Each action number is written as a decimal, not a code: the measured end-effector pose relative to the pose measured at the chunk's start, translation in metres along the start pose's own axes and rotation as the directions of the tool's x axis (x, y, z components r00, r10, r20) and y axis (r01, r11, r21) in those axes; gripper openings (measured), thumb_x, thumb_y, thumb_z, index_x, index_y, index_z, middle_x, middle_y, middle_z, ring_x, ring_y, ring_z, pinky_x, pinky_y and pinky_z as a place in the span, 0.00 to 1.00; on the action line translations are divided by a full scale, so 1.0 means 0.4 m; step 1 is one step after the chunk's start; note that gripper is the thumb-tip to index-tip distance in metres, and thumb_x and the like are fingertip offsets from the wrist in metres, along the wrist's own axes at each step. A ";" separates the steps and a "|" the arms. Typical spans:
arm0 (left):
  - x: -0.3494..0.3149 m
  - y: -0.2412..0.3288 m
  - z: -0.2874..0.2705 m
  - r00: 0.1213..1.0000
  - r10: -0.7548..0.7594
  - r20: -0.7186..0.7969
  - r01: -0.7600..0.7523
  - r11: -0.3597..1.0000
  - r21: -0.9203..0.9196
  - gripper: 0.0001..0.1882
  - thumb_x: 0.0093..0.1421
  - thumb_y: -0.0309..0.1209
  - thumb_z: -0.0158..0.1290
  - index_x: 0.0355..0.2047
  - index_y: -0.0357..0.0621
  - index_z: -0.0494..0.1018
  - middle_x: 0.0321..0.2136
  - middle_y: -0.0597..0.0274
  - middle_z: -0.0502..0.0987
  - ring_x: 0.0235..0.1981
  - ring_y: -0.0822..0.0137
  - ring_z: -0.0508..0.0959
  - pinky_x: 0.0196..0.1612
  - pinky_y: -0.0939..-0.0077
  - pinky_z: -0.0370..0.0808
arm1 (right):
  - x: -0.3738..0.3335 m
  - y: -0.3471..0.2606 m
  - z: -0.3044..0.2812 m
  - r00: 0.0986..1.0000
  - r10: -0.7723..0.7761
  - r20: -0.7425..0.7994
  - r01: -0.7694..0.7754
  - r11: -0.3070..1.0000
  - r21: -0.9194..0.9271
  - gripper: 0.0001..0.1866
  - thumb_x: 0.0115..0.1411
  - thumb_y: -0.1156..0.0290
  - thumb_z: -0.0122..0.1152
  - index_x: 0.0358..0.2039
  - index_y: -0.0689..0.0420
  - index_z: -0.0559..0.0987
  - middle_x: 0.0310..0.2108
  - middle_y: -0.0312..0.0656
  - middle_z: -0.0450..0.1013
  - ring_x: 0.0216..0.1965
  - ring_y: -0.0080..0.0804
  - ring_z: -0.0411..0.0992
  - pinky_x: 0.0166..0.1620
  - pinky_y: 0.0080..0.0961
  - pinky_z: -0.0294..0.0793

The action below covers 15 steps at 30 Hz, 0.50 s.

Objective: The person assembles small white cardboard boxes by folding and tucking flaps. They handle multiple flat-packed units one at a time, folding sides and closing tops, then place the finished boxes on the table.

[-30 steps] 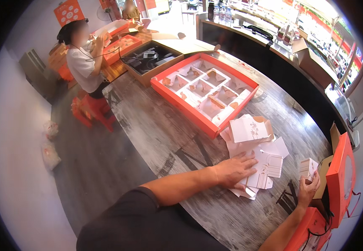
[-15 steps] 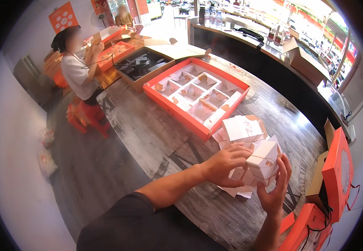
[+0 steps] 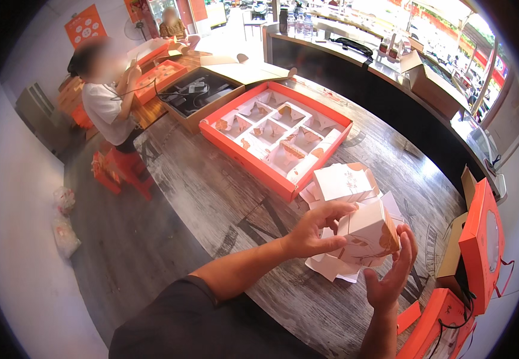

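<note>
A small white card box (image 3: 364,230) with orange-brown print is tilted above the dark wooden table. My left hand (image 3: 316,230) grips its left side, thumb in front and fingers over the top. My right hand (image 3: 393,269) is beside the box's right end, fingers curved and spread; the fingertips are at its edge, and whether they press on it is hard to tell. Under and behind the held box lie flattened white cartons (image 3: 331,266), partly hidden by it. Another white box (image 3: 346,181) with a printed lid rests just beyond.
A shallow orange tray (image 3: 247,158) with white dividers stands beyond my left hand. A brown carton (image 3: 199,122) holds black items and a cable. Orange boxes (image 3: 479,239) with a cord line the right edge. A co-worker (image 3: 104,110) stands at the far left, near red stools (image 3: 129,167).
The small box has turned in my hands, showing its printed end to the right. My left hand has shifted onto its side, and my right hand's fingers have loosened from it.
</note>
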<state>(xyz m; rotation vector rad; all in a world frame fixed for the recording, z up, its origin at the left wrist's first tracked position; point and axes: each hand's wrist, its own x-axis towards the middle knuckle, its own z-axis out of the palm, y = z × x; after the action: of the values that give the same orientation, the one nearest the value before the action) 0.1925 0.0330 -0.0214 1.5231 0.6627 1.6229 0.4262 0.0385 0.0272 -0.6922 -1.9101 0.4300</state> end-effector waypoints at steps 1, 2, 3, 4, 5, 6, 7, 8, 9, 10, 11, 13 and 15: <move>-0.001 0.004 -0.003 1.000 -0.019 -0.008 0.019 1.000 -0.018 0.33 0.63 0.43 0.65 0.64 0.44 0.68 0.58 0.50 0.74 0.53 0.63 0.78 0.48 0.72 0.80 | -0.005 0.009 0.008 0.997 0.051 -0.064 -0.044 0.993 0.108 0.35 0.62 0.57 0.69 0.64 0.61 0.68 0.66 0.53 0.61 0.66 0.48 0.64 0.60 0.42 0.73; -0.002 0.007 -0.005 0.999 -0.039 -0.015 0.038 0.999 -0.035 0.32 0.63 0.42 0.64 0.63 0.44 0.69 0.58 0.49 0.74 0.54 0.62 0.78 0.49 0.71 0.80 | -0.011 0.018 0.005 0.993 0.106 -0.049 -0.099 0.986 0.137 0.33 0.64 0.57 0.66 0.64 0.62 0.68 0.65 0.52 0.62 0.65 0.46 0.65 0.58 0.39 0.74; -0.002 0.012 -0.007 1.000 -0.028 0.000 0.028 1.000 -0.013 0.32 0.63 0.43 0.64 0.63 0.44 0.69 0.59 0.49 0.74 0.54 0.62 0.78 0.49 0.71 0.80 | -0.021 0.032 -0.006 0.986 0.160 -0.033 -0.153 0.975 0.164 0.32 0.66 0.57 0.64 0.63 0.62 0.68 0.64 0.52 0.63 0.63 0.43 0.66 0.57 0.37 0.75; -0.001 0.017 -0.011 1.000 -0.018 0.014 0.018 1.000 0.008 0.32 0.63 0.43 0.64 0.63 0.43 0.69 0.59 0.49 0.74 0.55 0.62 0.78 0.50 0.70 0.80 | -0.023 0.042 -0.015 0.977 0.214 -0.014 -0.208 0.960 0.190 0.30 0.68 0.56 0.61 0.63 0.63 0.69 0.64 0.51 0.63 0.62 0.41 0.67 0.55 0.35 0.75; 0.000 0.020 -0.013 1.000 -0.008 0.028 0.007 1.000 0.029 0.32 0.63 0.43 0.64 0.62 0.43 0.69 0.59 0.49 0.74 0.55 0.62 0.78 0.51 0.70 0.80 | -0.017 0.050 -0.022 0.984 0.171 0.041 -0.175 0.965 0.195 0.27 0.69 0.62 0.60 0.62 0.64 0.69 0.60 0.49 0.65 0.57 0.36 0.70 0.54 0.32 0.76; 0.002 0.021 -0.014 1.000 -0.003 0.019 0.002 1.000 0.011 0.32 0.63 0.43 0.64 0.63 0.43 0.69 0.59 0.49 0.74 0.56 0.61 0.78 0.52 0.68 0.80 | -0.015 0.045 -0.023 0.979 0.194 0.063 -0.203 0.955 0.215 0.26 0.68 0.65 0.60 0.62 0.65 0.69 0.60 0.49 0.65 0.57 0.35 0.69 0.54 0.31 0.76; 0.004 0.022 -0.013 1.000 0.001 0.011 -0.001 1.000 -0.006 0.33 0.63 0.43 0.65 0.63 0.42 0.69 0.59 0.49 0.73 0.56 0.61 0.77 0.53 0.67 0.80 | -0.014 0.036 -0.024 0.972 0.218 0.084 -0.232 0.944 0.236 0.25 0.67 0.68 0.60 0.61 0.65 0.69 0.60 0.48 0.65 0.57 0.35 0.69 0.54 0.31 0.76; 0.006 0.022 -0.012 1.000 0.006 0.004 -0.005 1.000 -0.023 0.33 0.62 0.43 0.65 0.63 0.42 0.69 0.59 0.49 0.73 0.57 0.61 0.77 0.54 0.66 0.80 | -0.014 0.031 -0.024 0.965 0.241 0.106 -0.261 0.931 0.256 0.25 0.66 0.70 0.60 0.61 0.65 0.70 0.60 0.47 0.65 0.57 0.34 0.69 0.54 0.30 0.76; 0.007 0.020 -0.011 1.000 0.019 0.000 -0.019 0.998 -0.064 0.33 0.62 0.42 0.66 0.62 0.41 0.68 0.59 0.49 0.73 0.57 0.61 0.77 0.56 0.65 0.79 | -0.015 0.033 -0.024 0.965 0.241 0.100 -0.260 0.924 0.280 0.25 0.65 0.73 0.60 0.61 0.65 0.70 0.60 0.47 0.64 0.57 0.34 0.69 0.54 0.30 0.76; 0.010 0.016 -0.009 0.999 0.033 -0.006 -0.034 0.994 -0.104 0.34 0.61 0.41 0.67 0.62 0.41 0.68 0.59 0.49 0.73 0.57 0.61 0.77 0.57 0.64 0.79 | -0.015 0.035 -0.022 0.966 0.240 0.095 -0.257 0.917 0.305 0.25 0.64 0.75 0.60 0.61 0.65 0.70 0.60 0.47 0.64 0.57 0.34 0.69 0.54 0.30 0.76; 0.011 0.013 -0.008 0.999 0.047 -0.012 -0.048 0.988 -0.144 0.34 0.61 0.40 0.68 0.62 0.40 0.68 0.59 0.49 0.73 0.58 0.61 0.76 0.58 0.63 0.78 | -0.014 0.036 -0.020 0.967 0.239 0.090 -0.255 0.909 0.329 0.26 0.62 0.78 0.60 0.61 0.65 0.70 0.60 0.46 0.63 0.56 0.33 0.69 0.54 0.30 0.76; 0.013 0.010 -0.008 1.000 0.022 0.005 -0.020 0.970 -0.243 0.33 0.59 0.36 0.69 0.61 0.40 0.68 0.60 0.50 0.72 0.59 0.61 0.75 0.61 0.60 0.76 | -0.012 0.031 -0.022 0.959 0.273 0.074 -0.281 0.890 0.359 0.27 0.60 0.80 0.60 0.61 0.65 0.69 0.61 0.46 0.61 0.57 0.33 0.69 0.55 0.30 0.75; 0.013 0.006 -0.006 1.000 -0.010 0.019 0.015 0.951 -0.308 0.32 0.58 0.33 0.70 0.59 0.40 0.69 0.60 0.50 0.71 0.61 0.60 0.74 0.63 0.58 0.75 | -0.011 0.025 -0.022 0.954 0.294 0.064 -0.295 0.874 0.386 0.28 0.59 0.81 0.60 0.61 0.66 0.69 0.61 0.46 0.60 0.57 0.33 0.69 0.56 0.30 0.75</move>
<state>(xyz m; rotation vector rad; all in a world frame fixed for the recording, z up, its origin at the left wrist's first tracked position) 0.1900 0.0361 -0.0167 1.2994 0.3853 1.6163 0.4382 0.0435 0.0220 -0.7113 -1.6507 0.9796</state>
